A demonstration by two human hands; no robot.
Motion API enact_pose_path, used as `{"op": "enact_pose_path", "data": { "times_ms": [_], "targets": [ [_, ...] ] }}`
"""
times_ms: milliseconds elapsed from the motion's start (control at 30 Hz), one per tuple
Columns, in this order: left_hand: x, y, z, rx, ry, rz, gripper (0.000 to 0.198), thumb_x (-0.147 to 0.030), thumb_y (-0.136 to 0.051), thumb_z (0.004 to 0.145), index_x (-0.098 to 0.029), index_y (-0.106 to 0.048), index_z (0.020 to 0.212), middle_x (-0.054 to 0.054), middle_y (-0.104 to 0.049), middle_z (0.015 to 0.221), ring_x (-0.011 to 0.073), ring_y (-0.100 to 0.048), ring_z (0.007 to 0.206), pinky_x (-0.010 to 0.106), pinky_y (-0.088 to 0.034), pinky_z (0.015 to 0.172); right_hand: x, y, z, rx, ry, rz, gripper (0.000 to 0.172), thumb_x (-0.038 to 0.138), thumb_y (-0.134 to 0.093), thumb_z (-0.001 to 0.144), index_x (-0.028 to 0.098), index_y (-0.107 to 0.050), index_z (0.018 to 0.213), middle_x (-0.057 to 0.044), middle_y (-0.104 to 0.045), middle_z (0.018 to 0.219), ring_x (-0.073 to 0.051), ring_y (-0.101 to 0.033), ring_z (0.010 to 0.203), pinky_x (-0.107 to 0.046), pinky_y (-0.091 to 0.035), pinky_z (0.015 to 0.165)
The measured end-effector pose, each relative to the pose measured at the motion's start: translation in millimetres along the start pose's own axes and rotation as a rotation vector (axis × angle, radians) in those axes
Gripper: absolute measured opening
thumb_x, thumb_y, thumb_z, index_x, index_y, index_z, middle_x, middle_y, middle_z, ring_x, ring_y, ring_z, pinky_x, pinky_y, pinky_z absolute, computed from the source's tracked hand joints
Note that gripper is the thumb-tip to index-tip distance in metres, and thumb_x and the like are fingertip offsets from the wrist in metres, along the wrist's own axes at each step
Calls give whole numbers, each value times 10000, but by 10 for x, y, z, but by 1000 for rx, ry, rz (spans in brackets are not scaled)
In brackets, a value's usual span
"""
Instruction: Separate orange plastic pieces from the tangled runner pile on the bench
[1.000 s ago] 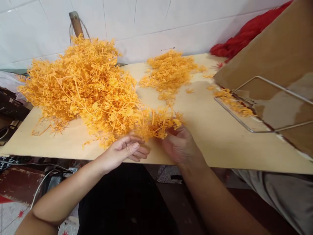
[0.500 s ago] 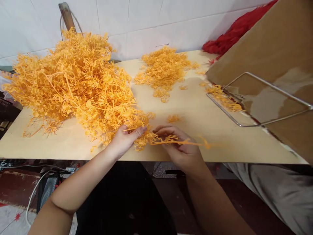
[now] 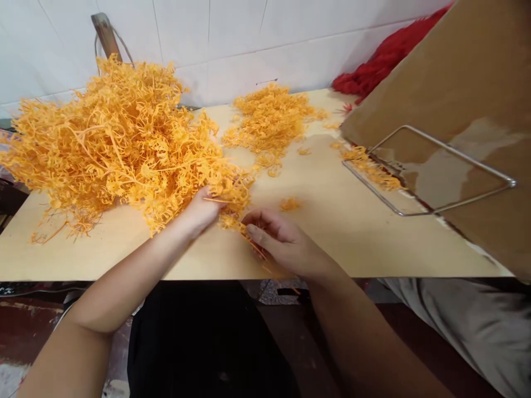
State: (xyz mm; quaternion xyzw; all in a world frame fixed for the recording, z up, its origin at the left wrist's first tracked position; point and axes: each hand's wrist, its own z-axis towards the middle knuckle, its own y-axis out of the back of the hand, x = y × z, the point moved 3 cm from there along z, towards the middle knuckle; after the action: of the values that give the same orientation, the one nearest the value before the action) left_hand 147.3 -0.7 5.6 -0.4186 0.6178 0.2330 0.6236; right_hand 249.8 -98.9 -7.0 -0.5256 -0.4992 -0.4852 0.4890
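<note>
A big tangled heap of orange plastic floral pieces (image 3: 136, 143) with thin branching stems covers the left of the table. My left hand (image 3: 203, 209) is closed at the heap's lower right edge, with a bunch of orange sprigs (image 3: 234, 190) in its grip; its fingertips are partly buried. Just to the right, my right hand (image 3: 282, 237) is closed, thumb and fingers pinching a thin orange stem (image 3: 258, 250) that slants down toward the table's front edge. The stem's lower end is blurred.
A smaller pile of loose orange pieces (image 3: 274, 119) lies behind my hands, with a small clump (image 3: 290, 204) nearer. At the right, a cardboard sheet (image 3: 468, 72) leans beside a bent metal wire frame (image 3: 373, 190). Red pieces (image 3: 373, 69) are heaped behind it.
My left hand has moved slightly up and left with its bunch. My right hand has shifted left, and the stem, formerly pointing right, now slants downward.
</note>
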Motion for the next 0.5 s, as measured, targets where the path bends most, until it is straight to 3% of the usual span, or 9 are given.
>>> {"op": "enact_pose_path", "data": {
  "times_ms": [133, 267, 400, 500],
  "targets": [
    [37, 12, 121, -98, 105, -110, 208, -186, -648, 612, -125, -640, 811, 19, -674, 729, 116, -599, 647, 254, -462, 688, -52, 27, 26, -14, -53, -73, 369, 531, -536, 748, 179, -482, 845, 51, -432, 563, -59, -415, 445, -197, -370, 421],
    [2, 12, 113, -163, 124, -181, 181, -130, -583, 628, -123, -622, 805, 15, -659, 694, 127, -608, 632, 277, -479, 698, -82, 47, 16, 0, -66, -178, 322, 473, -521, 775, 172, -494, 888, 29, -456, 632, -60, -400, 474, -204, -338, 428],
    [-37, -12, 69, -49, 161, -325, 222, -122, -530, 644, -136, -589, 857, 18, -647, 732, 163, -634, 664, 310, -494, 657, -74, 26, 10, 46, 32, -375, 239, 402, -468, 824, 169, -513, 793, 2, -471, 667, -85, -428, 585, -222, -359, 528],
    [-54, 7, 45, 16, 187, -422, 125, -150, -506, 674, -129, -567, 781, 12, -603, 636, 116, -570, 509, 225, -435, 496, -94, 52, 30, 16, 59, -433, 216, 377, -444, 841, 177, -502, 786, 15, -442, 623, -82, -416, 554, -220, -353, 513]
  ]
}}
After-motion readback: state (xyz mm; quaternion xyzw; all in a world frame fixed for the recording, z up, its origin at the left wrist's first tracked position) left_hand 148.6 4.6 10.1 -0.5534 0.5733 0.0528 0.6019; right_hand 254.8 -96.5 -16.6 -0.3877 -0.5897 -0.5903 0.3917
